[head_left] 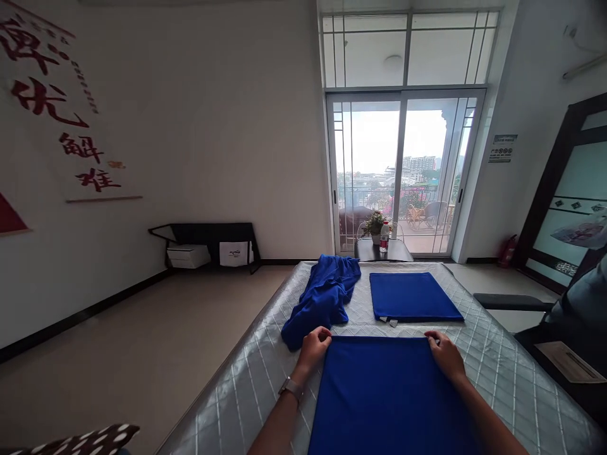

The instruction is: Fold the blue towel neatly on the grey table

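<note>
A flat blue cloth (379,392) lies spread in front of me on the quilted silver-white mattress (246,379). Its far left corner is pinched in my left hand (313,349), whose wrist carries a watch. My right hand (446,355) grips the far right corner between thumb and fingers. Beyond it on the right rests a neatly squared blue folded cloth (415,296) with small white tags at its near edge. A crumpled blue cloth (327,291) is heaped at the far left, close to my left hand.
Past the mattress stands a small dark table (383,250) with a potted plant (376,224) and a bottle (384,239). A dark chair (512,302) is at the right. A black rack (213,232) with white boxes stands by the wall. A polka-dot fabric (80,440) shows at lower left.
</note>
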A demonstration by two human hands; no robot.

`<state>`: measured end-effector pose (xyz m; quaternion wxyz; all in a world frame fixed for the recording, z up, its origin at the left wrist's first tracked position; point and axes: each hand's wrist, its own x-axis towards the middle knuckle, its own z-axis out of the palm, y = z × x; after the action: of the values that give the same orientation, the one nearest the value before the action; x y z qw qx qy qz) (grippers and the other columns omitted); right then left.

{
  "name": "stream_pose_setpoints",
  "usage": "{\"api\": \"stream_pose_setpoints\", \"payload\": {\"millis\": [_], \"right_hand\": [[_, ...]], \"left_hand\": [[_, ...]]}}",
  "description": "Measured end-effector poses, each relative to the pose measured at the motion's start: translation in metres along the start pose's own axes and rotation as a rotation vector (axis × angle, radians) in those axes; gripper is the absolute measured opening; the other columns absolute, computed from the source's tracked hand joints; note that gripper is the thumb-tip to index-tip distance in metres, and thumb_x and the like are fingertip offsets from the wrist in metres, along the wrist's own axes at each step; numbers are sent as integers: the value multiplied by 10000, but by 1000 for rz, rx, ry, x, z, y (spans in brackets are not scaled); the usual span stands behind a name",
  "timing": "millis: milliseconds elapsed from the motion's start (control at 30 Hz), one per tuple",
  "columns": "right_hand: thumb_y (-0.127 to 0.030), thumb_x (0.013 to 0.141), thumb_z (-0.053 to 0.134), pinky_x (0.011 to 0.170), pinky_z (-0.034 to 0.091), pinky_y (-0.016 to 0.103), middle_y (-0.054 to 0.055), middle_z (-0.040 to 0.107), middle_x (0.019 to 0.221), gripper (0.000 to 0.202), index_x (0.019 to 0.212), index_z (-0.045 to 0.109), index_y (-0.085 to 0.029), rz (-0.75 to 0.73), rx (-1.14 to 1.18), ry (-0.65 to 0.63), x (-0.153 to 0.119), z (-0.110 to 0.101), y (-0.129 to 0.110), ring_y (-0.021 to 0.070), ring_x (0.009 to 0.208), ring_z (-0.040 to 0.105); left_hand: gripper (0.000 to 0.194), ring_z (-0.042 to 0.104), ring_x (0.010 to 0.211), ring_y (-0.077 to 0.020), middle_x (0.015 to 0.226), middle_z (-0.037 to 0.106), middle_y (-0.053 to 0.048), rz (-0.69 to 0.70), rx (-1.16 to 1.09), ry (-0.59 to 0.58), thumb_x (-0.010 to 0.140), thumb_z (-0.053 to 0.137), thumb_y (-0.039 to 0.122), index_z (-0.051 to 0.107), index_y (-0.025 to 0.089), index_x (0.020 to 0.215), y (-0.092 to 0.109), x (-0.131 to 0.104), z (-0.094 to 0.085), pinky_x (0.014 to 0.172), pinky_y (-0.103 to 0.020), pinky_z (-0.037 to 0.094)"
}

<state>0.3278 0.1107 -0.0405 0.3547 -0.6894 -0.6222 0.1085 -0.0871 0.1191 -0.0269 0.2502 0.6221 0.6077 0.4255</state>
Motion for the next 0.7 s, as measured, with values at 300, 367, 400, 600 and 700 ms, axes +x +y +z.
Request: {"api": "stream_pose_setpoints", "payload": {"millis": [300,367,400,600,700], "right_hand": [[-377,940,383,928,475,301,30,730,1165,374,1133,690,-288,42,17,-28,0,-3,1,200,1037,679],[-364,942,389,943,470,305,33,730,1168,366,1127,694,-286,40,4,-31,1,-4,0,204,1051,674],[-361,943,390,951,467,309,34,730,1167,362,1119,697,-286,39,-6,-31,1,-5,-1,206,1059,672],[-348,956,365,937,470,308,37,723,1178,367,1111,690,-276,25,-64,-23,-2,-9,-7,200,1077,663],[-347,960,358,938,465,308,40,720,1179,370,1119,682,-266,19,-70,-21,-4,-9,-9,200,1079,661]], "left_hand": [[166,728,888,-233,870,779,-19,22,65,8,765,574,345,687,250,840,6,-2,3,808,-309,537],[149,722,883,-229,854,773,-12,37,84,10,763,564,336,674,254,822,10,-4,3,818,-310,530],[139,718,871,-227,836,766,-8,44,89,11,761,560,329,667,256,811,13,-4,4,818,-311,526],[113,689,805,-212,798,731,-1,130,148,33,766,546,310,643,257,790,17,-6,7,797,-311,508],[118,691,814,-213,804,731,-9,146,143,43,778,540,310,642,253,794,14,-5,7,801,-310,507]]}}
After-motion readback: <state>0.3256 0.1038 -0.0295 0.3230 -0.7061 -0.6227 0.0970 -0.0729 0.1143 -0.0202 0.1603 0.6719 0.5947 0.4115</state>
